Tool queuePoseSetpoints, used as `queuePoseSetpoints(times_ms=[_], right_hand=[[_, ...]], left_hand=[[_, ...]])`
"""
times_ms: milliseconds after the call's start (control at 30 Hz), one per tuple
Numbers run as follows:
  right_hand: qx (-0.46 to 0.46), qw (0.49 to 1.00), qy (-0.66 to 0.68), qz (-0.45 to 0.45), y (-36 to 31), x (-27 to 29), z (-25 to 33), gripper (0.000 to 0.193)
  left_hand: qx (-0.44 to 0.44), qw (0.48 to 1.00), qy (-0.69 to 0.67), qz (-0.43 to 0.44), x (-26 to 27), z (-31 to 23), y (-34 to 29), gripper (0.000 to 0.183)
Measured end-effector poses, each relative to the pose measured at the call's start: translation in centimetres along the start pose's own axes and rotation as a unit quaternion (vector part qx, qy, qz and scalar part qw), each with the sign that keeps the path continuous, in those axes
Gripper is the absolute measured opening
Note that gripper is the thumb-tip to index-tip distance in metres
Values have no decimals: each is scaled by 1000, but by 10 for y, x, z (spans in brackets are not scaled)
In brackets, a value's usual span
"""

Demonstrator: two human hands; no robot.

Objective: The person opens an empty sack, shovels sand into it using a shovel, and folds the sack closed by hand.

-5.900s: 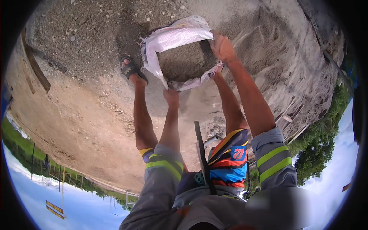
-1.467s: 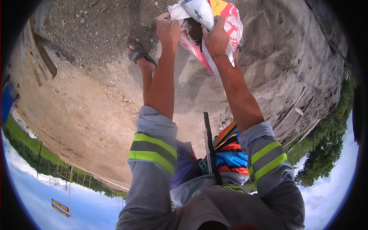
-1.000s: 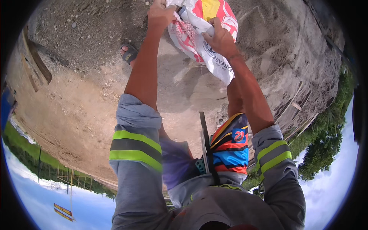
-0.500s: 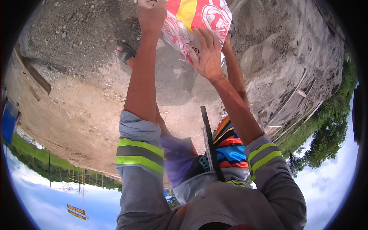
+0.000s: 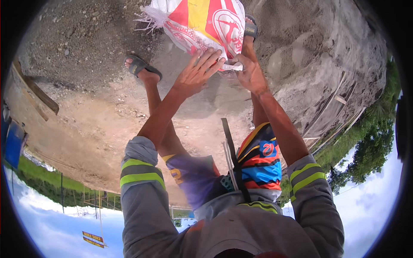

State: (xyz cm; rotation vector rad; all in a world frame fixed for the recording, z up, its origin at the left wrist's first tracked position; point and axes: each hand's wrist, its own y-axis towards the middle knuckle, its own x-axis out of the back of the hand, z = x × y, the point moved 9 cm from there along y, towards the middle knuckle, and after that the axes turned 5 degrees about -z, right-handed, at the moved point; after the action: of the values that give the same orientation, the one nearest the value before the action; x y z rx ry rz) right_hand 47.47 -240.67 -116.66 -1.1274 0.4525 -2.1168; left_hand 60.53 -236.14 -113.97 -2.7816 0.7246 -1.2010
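Observation:
A woven sack (image 5: 202, 21), white with red and yellow print and a frayed edge, stands on the sandy ground between my feet. My left hand (image 5: 198, 73) lies flat against its near side with the fingers spread. My right hand (image 5: 251, 75) is closed on a folded white edge of the sack, right beside the left hand. My sandalled left foot (image 5: 142, 69) is planted left of the sack. My right foot (image 5: 249, 30) stands just behind the sack on its right. Both sleeves are grey with reflective yellow bands.
A grey sand heap (image 5: 309, 47) rises to the right of the sack, and gravel (image 5: 86, 30) covers the ground to the left. Wooden planks (image 5: 36, 92) lie at the left, more timber (image 5: 331, 112) at the right. A blue object (image 5: 13, 144) sits at the far left edge.
The sack was held open with sand in it, then its mouth was gathered. My left hand has moved from the sack's top edge to lie flat on its side.

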Motion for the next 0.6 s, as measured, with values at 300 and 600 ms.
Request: queuePoseSetpoints(times_ms=[300,600], right_hand=[[-344,725,596,4,-9,-34,-45,49],[-406,850,336,14,-6,26,-47,58]], left_hand=[[-125,981,-138,43,-50,-9,87,67],[-88,980,-165,61,-66,-6,79,42]])
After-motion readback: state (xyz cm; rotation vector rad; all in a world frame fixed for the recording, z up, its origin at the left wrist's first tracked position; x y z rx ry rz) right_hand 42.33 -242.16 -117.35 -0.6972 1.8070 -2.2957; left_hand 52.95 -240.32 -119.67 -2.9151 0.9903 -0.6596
